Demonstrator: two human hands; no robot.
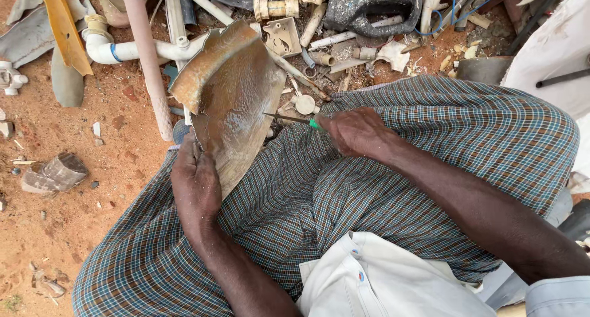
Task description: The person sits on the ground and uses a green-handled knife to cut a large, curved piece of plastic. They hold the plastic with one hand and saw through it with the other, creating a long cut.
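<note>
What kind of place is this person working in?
Probably an outdoor scrap or salvage spot. Bare reddish dirt ground, a heap of white plastic pipes and a broken dark plastic jug surround the seated person.

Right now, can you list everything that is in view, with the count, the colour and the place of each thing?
metal sheet: one, brown and rusty, curved, upright on the lap, centre
screwdriver: one, green handle, thin shaft touching the sheet
white pipes: several, top left on the ground
pink pipe: one, lying down the picture, top left
yellow strip: one, top left corner
black container: one, top centre in the scrap pile
switch box: one, cream, top centre
checked cloth: one, blue and brown, over the knees
left hand: holds the sheet's lower edge
right hand: fingers closed on the screwdriver
</note>
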